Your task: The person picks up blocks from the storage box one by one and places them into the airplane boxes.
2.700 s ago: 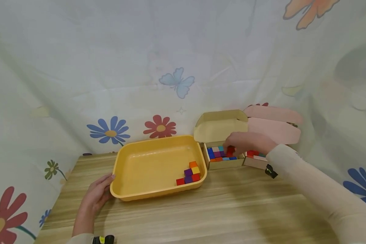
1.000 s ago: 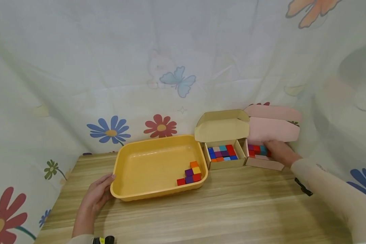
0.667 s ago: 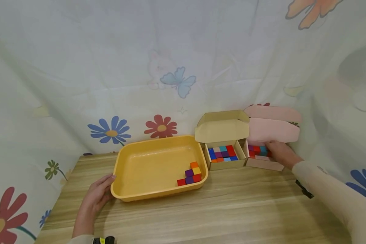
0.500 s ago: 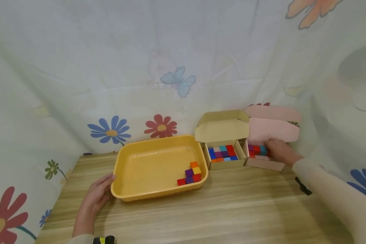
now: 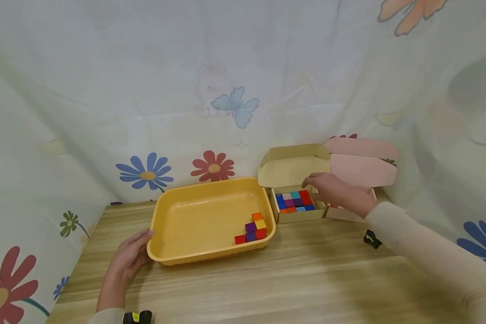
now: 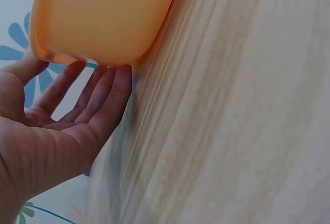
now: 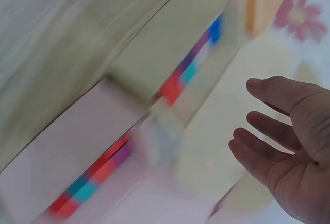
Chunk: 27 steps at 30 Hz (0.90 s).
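My left hand (image 5: 128, 255) touches the left end of a yellow tray (image 5: 198, 225). In the left wrist view, its fairly straight fingertips rest against the tray's end. Several coloured cubes (image 5: 249, 227), orange, yellow, purple and red, sit in the tray's front right corner. Over the right side of a pale yellow cardboard box (image 5: 299, 217) hovers my right hand (image 5: 333, 190). Its fingers are spread with nothing between them in the right wrist view (image 7: 289, 141). Coloured cubes (image 5: 293, 201) lie in that box. My right arm hides most of the pink box (image 5: 346, 214).
Both boxes stand with raised lids; the pink lid (image 5: 362, 168) leans near the curtain. Cubes (image 7: 87, 183) also show in the pink box in the right wrist view. A flower-printed curtain (image 5: 186, 90) bounds the wooden table (image 5: 235, 288) at the back and sides.
My right hand has left the pink box, where it was among the cubes, and moved left over the yellow box. My left hand and the tray have not moved.
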{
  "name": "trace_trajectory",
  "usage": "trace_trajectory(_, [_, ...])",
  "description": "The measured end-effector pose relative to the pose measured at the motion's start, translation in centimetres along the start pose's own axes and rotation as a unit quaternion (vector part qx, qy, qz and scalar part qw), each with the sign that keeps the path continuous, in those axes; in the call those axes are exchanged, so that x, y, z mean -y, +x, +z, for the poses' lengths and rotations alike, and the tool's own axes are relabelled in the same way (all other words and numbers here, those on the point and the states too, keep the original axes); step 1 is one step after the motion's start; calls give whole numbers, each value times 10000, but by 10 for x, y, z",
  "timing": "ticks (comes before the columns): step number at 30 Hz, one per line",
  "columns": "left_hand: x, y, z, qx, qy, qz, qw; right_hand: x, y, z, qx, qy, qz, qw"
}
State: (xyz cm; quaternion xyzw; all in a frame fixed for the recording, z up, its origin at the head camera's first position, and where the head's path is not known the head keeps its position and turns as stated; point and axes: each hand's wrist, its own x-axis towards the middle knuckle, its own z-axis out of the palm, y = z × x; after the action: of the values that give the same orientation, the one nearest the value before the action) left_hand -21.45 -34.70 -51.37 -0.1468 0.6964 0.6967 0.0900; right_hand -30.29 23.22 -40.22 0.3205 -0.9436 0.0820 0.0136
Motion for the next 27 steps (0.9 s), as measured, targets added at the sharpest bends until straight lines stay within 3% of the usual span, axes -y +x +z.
trace_trajectory(7, [-1,-1,0,24,-78,7,10000,65,37,1,223,-44,-1092,9938])
trace_trajectory(11, [-1,-2,1,82,-134,62,9999,95,59,10,749,-65,-1613,9840])
trace_trajectory(18, [0,-1,1,65,-5,33,10000,137,90,36,2002,-449,-2458,9474])
trace_trajectory(23, [-1,2,0,43,45,12,10000,153,105,56,2564,-866,-2590,9272])
trace_trajectory(27, [-1,3,-1,109,-5,12,9999,159,113,68,2768,-1083,-2758,9141])
